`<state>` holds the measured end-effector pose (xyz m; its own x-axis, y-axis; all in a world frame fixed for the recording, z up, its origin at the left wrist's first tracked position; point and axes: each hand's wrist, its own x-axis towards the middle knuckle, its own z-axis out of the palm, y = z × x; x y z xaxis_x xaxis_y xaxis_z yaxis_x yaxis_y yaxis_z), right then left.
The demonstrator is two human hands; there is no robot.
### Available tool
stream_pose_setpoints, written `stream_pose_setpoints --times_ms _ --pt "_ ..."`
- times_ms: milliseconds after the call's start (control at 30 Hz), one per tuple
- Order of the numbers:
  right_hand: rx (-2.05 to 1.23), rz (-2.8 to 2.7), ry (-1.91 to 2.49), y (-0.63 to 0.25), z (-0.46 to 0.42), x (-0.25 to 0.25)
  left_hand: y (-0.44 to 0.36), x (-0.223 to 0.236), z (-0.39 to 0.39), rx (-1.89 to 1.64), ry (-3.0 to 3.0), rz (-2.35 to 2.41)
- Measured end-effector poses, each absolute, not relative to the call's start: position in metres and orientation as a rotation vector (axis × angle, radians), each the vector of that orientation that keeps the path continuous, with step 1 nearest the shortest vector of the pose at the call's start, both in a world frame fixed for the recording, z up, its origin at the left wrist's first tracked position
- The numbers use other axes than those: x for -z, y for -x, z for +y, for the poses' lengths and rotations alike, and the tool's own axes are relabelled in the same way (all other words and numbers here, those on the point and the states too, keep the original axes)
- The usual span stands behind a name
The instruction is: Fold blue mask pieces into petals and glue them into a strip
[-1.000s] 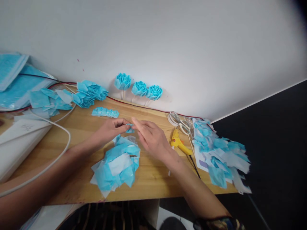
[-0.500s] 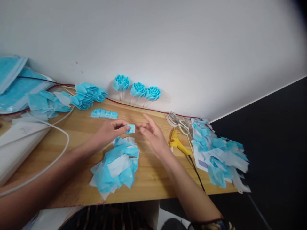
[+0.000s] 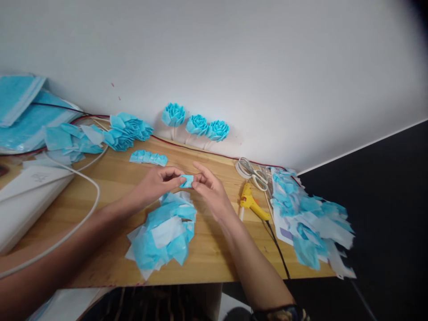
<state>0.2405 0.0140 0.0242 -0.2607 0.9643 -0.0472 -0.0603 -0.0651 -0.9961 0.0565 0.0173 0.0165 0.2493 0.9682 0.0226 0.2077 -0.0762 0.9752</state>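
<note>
Pinching one end of a small blue sheet (image 3: 187,181), the left hand (image 3: 157,182) holds it over the middle of the wooden tabletop (image 3: 214,256), while the right hand (image 3: 213,191) grips the opposite end between thumb and finger, index raised. Between them and the front edge lies a pile of blue-and-white sheets (image 3: 160,234); a yellow glue gun (image 3: 257,210) rests toward the right edge.

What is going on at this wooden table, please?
The person's left hand and right hand hold a small, blue, fabric-like piece over the light-brown wooden table. Nearer the person lies a pile of thin blue and white sheets. Farther away are a short, puckered blue strip and three blue petalled flowers on pale thin sticks, near the white wall. A yellow glue gun lies on the right, untouched.
</note>
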Motion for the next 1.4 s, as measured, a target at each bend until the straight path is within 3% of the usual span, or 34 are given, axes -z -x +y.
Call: stream_pose_setpoints --times_ms 267,567,933,1233,1400 --pt "-1.404 -1.183 1.052 -0.244 0.01 -0.016 -0.058 -0.017 0.018 -0.951 -1.415 1.117" --pt "-1.605 -0.946 0.943 -0.237 0.003 -0.01 -0.061 0.003 0.019 -0.876 -1.439 1.065" --pt "-1.695 -1.172 0.905 -0.246 0.004 -0.01 -0.06 -0.017 0.017 -0.866 -1.329 1.109" --pt "-1.03 -1.693 1.065 -0.258 0.008 -0.018 -0.059 -0.018 0.015 -0.787 -1.631 1.209" --pt "-0.837 -1.807 1.051 -0.254 0.006 -0.016 -0.059 -0.014 0.014 -0.765 -1.752 1.228"
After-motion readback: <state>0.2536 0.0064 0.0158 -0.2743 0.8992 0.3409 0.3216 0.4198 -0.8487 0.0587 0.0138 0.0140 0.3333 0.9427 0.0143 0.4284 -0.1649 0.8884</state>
